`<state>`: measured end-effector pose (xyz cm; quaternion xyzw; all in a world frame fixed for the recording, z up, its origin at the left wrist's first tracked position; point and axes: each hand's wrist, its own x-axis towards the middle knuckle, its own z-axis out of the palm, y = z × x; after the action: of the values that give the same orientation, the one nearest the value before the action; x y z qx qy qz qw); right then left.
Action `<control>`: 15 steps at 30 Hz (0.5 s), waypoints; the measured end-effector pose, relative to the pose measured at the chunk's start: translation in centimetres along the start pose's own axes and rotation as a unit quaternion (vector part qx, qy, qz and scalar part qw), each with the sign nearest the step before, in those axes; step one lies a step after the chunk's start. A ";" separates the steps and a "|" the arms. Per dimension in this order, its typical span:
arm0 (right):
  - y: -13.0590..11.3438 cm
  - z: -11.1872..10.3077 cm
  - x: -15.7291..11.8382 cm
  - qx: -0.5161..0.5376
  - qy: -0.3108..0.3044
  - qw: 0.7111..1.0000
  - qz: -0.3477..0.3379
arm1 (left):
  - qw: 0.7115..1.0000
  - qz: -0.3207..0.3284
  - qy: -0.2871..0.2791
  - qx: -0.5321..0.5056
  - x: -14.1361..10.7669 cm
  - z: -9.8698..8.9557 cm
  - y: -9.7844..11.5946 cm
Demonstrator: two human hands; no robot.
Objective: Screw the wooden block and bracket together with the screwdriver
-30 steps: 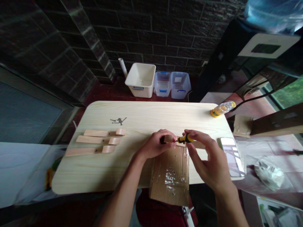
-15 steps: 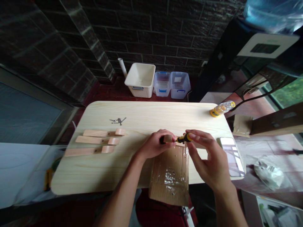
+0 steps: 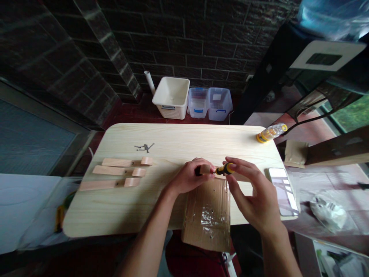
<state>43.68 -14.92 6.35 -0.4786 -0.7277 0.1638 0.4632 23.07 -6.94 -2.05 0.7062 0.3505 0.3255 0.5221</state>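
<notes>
My left hand (image 3: 191, 176) is closed around a small wooden piece (image 3: 205, 169) above the far end of a taped cardboard piece (image 3: 206, 215). My right hand (image 3: 253, 188) grips a yellow and black screwdriver (image 3: 225, 169) between thumb and fingers. The screwdriver lies sideways, its tip side toward the wooden piece; the exact contact is hidden by my left fingers. Three wooden parts with curved end blocks (image 3: 112, 171) lie at the left of the pale table (image 3: 173, 138). Beyond them is a small pile of screws (image 3: 145, 147).
A clear bottle with yellow ends (image 3: 271, 132) lies at the table's far right corner. A phone (image 3: 283, 191) rests at the right edge. Behind the table are a white bin (image 3: 173, 109) and two clear boxes (image 3: 219, 109).
My right fingers have shifted slightly on the screwdriver handle. My left hand stays in place around the wooden piece.
</notes>
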 end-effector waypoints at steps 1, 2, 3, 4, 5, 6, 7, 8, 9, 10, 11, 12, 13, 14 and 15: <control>0.0 0.0 0.0 -0.005 0.000 1.000 -0.003 | 1.000 0.000 -0.001 0.001 0.0 0.0 0.0; 0.0 0.0 0.0 -0.009 0.002 1.000 -0.006 | 1.000 0.000 -0.001 0.001 0.0 0.0 0.0; 0.0 0.0 0.0 -0.013 0.006 1.000 -0.007 | 1.000 -0.002 -0.003 0.002 0.0 0.0 0.0; 0.1 0.0 0.1 -0.015 0.008 1.000 -0.007 | 1.000 -0.003 -0.004 0.003 0.0 0.0 0.0; 0.1 0.0 0.1 -0.016 0.010 1.000 -0.005 | 1.000 -0.005 -0.005 0.004 0.0 0.0 0.1; 0.2 0.0 0.1 -0.016 0.010 1.000 -0.004 | 1.000 -0.006 -0.005 0.005 0.0 0.0 0.1; 0.2 0.0 0.1 -0.017 0.011 1.000 -0.003 | 1.000 -0.007 -0.004 0.005 0.0 0.0 0.1; 0.2 0.1 0.1 -0.018 0.011 1.000 -0.003 | 1.000 -0.007 -0.002 0.005 0.0 0.0 0.1; 0.2 0.1 0.1 -0.019 0.011 1.000 -0.004 | 1.000 -0.007 0.000 0.004 -0.1 0.0 0.1; 0.2 0.1 0.1 -0.020 0.011 1.000 -0.005 | 1.000 -0.007 0.002 0.004 -0.1 0.1 0.0; 0.2 0.1 0.1 -0.021 0.011 1.000 -0.005 | 1.000 -0.007 0.004 0.003 -0.1 0.1 0.0; 0.2 0.1 0.1 -0.021 0.011 1.000 -0.005 | 1.000 -0.007 0.005 0.004 -0.1 0.1 0.0; 0.1 0.1 0.1 -0.021 0.011 1.000 -0.004 | 1.000 -0.009 0.005 0.005 -0.1 0.1 -0.1; 0.1 0.1 0.1 -0.020 0.010 1.000 -0.002 | 1.000 -0.010 0.004 0.007 -0.2 0.1 -0.1; 0.1 0.1 0.0 -0.020 0.010 1.000 -0.001 | 1.000 -0.011 0.003 0.008 -0.2 0.1 -0.1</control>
<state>43.66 -14.83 6.28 -0.4887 -0.7268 0.1436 0.4608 23.03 -7.09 -2.19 0.7058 0.3620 0.3189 0.5188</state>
